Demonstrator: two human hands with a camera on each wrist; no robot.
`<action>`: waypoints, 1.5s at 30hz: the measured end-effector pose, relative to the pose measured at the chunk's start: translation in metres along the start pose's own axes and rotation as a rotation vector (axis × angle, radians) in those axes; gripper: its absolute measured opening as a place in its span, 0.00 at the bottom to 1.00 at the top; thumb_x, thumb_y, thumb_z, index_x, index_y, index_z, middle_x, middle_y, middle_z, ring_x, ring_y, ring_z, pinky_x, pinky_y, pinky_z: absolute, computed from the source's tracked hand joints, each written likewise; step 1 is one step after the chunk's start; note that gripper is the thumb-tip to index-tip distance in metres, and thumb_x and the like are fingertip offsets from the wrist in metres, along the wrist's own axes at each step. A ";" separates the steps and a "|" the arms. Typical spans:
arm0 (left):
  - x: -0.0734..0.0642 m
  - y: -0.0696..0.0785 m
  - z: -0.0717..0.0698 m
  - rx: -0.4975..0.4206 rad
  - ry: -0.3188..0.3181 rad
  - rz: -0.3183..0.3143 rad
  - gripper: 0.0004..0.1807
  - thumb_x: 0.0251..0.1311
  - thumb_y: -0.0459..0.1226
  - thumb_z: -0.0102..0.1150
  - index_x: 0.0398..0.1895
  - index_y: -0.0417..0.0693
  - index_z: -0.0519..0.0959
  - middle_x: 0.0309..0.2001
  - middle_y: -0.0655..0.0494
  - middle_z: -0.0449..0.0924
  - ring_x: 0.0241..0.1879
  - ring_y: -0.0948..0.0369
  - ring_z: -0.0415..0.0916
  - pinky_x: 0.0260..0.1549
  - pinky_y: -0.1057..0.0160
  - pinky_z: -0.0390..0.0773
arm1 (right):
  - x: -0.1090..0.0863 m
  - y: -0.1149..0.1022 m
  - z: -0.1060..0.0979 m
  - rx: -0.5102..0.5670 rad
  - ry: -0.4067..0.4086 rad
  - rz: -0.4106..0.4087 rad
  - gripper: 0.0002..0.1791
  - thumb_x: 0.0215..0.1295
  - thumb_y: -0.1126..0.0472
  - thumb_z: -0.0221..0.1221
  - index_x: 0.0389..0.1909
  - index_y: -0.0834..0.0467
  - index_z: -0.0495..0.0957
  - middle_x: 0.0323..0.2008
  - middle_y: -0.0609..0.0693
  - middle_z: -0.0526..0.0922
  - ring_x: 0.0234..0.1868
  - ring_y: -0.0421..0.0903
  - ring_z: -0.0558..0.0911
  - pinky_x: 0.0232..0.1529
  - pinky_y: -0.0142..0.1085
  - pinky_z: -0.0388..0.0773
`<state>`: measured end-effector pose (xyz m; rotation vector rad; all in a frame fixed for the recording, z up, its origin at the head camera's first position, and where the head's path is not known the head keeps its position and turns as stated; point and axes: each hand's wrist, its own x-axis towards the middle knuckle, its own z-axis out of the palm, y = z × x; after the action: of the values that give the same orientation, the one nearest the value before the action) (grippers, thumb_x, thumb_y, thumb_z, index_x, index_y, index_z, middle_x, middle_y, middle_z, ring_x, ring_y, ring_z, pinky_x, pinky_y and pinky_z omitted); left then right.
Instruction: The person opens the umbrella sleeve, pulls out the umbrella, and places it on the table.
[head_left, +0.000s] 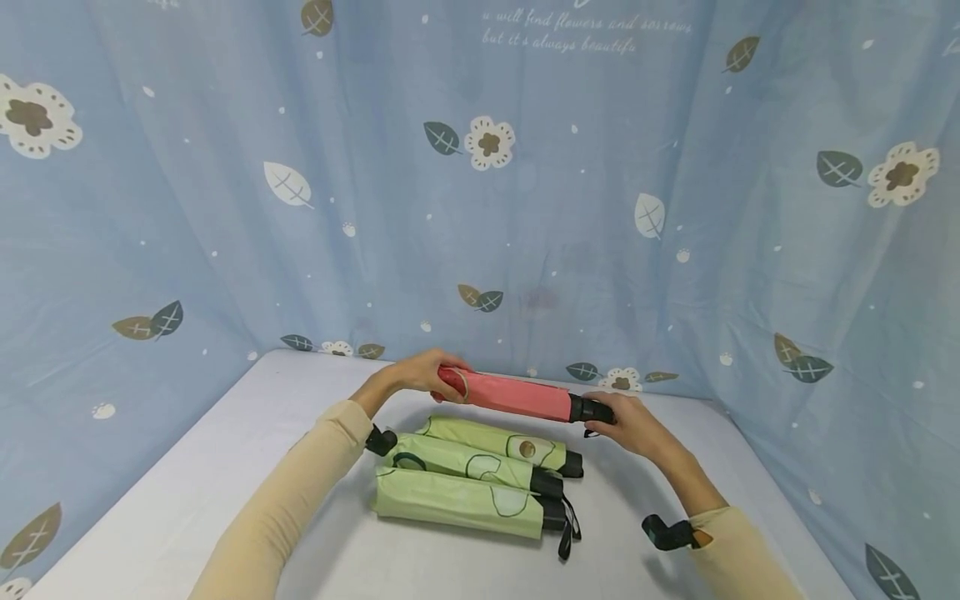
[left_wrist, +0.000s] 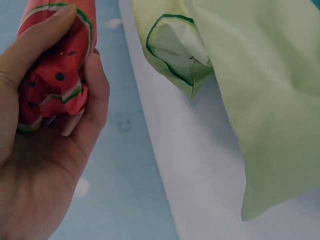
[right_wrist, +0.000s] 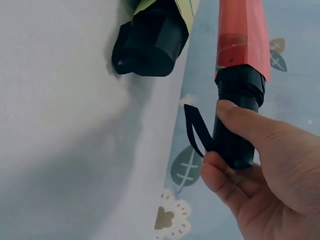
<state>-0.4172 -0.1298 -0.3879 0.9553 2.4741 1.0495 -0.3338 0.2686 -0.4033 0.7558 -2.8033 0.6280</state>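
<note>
Both hands hold a folded red umbrella (head_left: 517, 395) level above the far part of the table, beyond three folded green umbrellas. My left hand (head_left: 427, 372) grips its cloth end, where a watermelon print (left_wrist: 60, 75) shows in the left wrist view. At the other end my right hand (head_left: 628, 423) pinches the black handle (right_wrist: 235, 130), from which a wrist strap (right_wrist: 196, 127) hangs. The near green umbrella (head_left: 457, 502), the middle one (head_left: 465, 461) and the far one (head_left: 487, 437) lie side by side, their black handles pointing right.
The white table (head_left: 187, 492) carries the green umbrellas near its middle. A blue curtain (head_left: 390, 208) with leaf and flower prints stands round its back and sides. Black wrist straps (head_left: 570, 529) from the green umbrellas trail onto the table at their right.
</note>
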 end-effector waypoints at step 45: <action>0.005 -0.007 0.006 0.094 0.004 0.097 0.32 0.51 0.33 0.71 0.63 0.46 0.76 0.53 0.46 0.80 0.41 0.61 0.79 0.35 0.65 0.81 | -0.011 0.003 0.017 -0.419 0.222 -0.029 0.24 0.59 0.55 0.68 0.56 0.55 0.78 0.34 0.60 0.81 0.26 0.50 0.79 0.25 0.41 0.76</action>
<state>-0.4207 -0.1268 -0.3969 1.1128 2.5228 0.9721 -0.3267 0.2683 -0.4228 0.5986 -2.5827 0.0995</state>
